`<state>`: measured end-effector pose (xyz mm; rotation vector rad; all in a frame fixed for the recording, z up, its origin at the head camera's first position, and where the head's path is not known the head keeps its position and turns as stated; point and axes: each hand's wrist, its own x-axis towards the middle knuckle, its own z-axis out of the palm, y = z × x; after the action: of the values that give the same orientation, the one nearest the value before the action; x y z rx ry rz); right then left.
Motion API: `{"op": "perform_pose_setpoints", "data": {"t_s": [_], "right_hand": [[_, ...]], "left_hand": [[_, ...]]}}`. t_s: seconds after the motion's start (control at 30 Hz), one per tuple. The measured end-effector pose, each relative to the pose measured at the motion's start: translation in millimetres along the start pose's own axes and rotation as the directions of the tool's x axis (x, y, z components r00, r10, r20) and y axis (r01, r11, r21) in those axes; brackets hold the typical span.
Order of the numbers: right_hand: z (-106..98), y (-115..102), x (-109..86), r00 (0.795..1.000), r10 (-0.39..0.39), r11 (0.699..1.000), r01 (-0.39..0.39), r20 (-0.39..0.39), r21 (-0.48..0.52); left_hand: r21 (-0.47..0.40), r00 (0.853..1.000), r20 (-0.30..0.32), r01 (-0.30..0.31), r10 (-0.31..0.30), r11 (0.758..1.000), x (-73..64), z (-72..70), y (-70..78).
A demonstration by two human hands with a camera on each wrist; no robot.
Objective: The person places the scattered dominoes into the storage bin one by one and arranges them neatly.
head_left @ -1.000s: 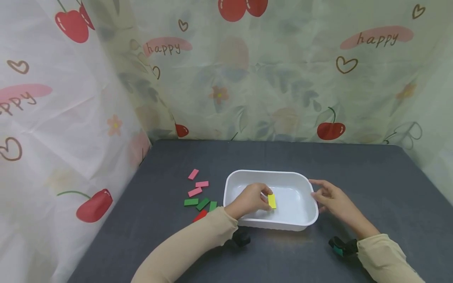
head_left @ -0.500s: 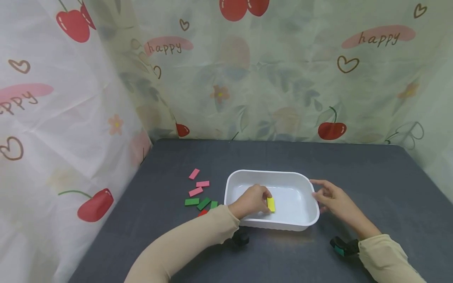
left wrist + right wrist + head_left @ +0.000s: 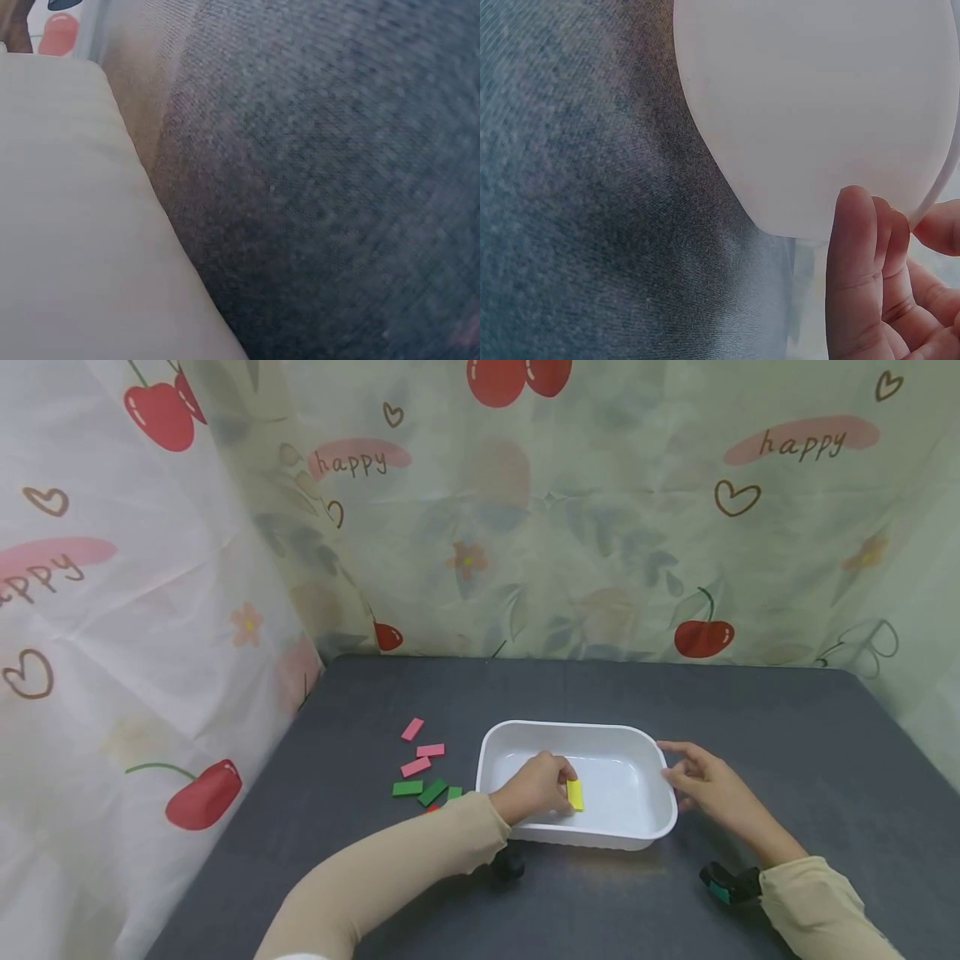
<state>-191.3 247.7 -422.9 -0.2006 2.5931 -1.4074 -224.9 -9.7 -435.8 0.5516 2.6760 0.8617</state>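
Inside the white tray (image 3: pixel 622 789), my left hand (image 3: pixel 534 789) pinches a small yellow block (image 3: pixel 574 795) between thumb and fingers, low over the tray floor. Whether the block touches the floor I cannot tell. My right hand (image 3: pixel 703 783) holds the tray's right end by the rim. In the right wrist view, the right hand's fingers (image 3: pixel 853 247) lie against the outer wall, with the thumb on the other side of the rim. The left wrist view has only sleeve, cloth and a sliver of background, so the left fingers are hidden there.
Left of the tray lie several flat blocks on the dark table (image 3: pixel 600 910): pink ones (image 3: pixel 416 767), green ones (image 3: pixel 408 788) and a red one (image 3: pixel 432 808) mostly covered by the left sleeve (image 3: pixel 405 868). A printed curtain (image 3: pixel 570 527) hangs behind and at the left.
The left hand has brought the yellow block slightly down and nearer within the tray, then stayed almost still. The left sleeve covers more of the red block. The right hand keeps its place.
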Motion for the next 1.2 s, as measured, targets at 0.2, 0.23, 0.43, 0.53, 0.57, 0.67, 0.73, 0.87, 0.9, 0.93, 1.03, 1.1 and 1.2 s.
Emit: {"op": "perform_pose_setpoints", "data": {"t_s": [0.2,0.23,0.43,0.53,0.57,0.67,0.73,0.87,0.9,0.93,1.03,1.1,1.2], "right_hand": [[0.3,-0.4,0.7,1.000,0.003,1.000,-0.003,0.008,0.012],[0.5,-0.4,0.9,1.000,0.003,1.000,-0.003,0.009,0.013],[1.9,-0.5,0.6,1.000,0.010,1.000,-0.010,0.008,0.009],[1.9,-0.5,0.4,1.000,0.011,1.000,-0.011,0.009,0.004],[1.8,-0.4,0.5,1.000,0.011,1.000,-0.011,0.007,0.003],[1.0,0.3,0.6,1.000,0.006,1.000,-0.006,0.002,0.002],[0.6,0.8,0.7,1.000,0.002,1.000,-0.002,0.000,0.003],[0.3,1.5,1.0,1.000,-0.002,1.000,0.002,0.000,0.009],[0.2,1.6,1.1,1.000,-0.002,1.000,0.002,-0.001,0.009],[0.2,1.7,1.2,1.000,-0.001,1.000,0.001,0.000,0.012],[0.0,2.0,1.4,1.000,0.000,1.000,0.000,0.003,0.015],[-0.2,2.1,1.3,1.000,-0.001,1.000,0.001,0.005,0.017],[-0.3,1.9,1.1,1.000,-0.001,1.000,0.001,0.005,0.015]], "left_hand": [[-0.077,0.998,0.012,0.064,-0.063,0.995,0.6,0.3,-1.8],[-0.099,0.997,0.014,0.078,-0.077,0.992,0.1,-0.2,-2.1],[-0.209,0.986,0.051,0.166,-0.159,0.964,-8.3,-6.9,-3.0],[-0.285,0.973,0.101,0.229,-0.209,0.931,-14.1,-10.5,-1.6],[-0.313,0.967,0.121,0.252,-0.224,0.916,-15.7,-11.5,-1.0],[-0.370,0.957,0.161,0.286,-0.242,0.884,-18.7,-11.8,0.2],[-0.399,0.954,0.179,0.293,-0.239,0.869,-19.0,-10.6,0.9],[-0.407,0.957,0.185,0.281,-0.222,0.869,-16.9,-7.6,3.6],[-0.401,0.957,0.186,0.281,-0.223,0.872,-15.7,-7.1,4.8],[-0.395,0.957,0.183,0.279,-0.223,0.875,-14.7,-6.6,6.1],[-0.377,0.955,0.182,0.289,-0.235,0.880,-11.4,-5.0,10.5],[-0.375,0.956,0.182,0.285,-0.231,0.882,-9.0,-3.2,13.0],[-0.379,0.958,0.189,0.275,-0.217,0.884,-4.8,0.2,16.7]]}}
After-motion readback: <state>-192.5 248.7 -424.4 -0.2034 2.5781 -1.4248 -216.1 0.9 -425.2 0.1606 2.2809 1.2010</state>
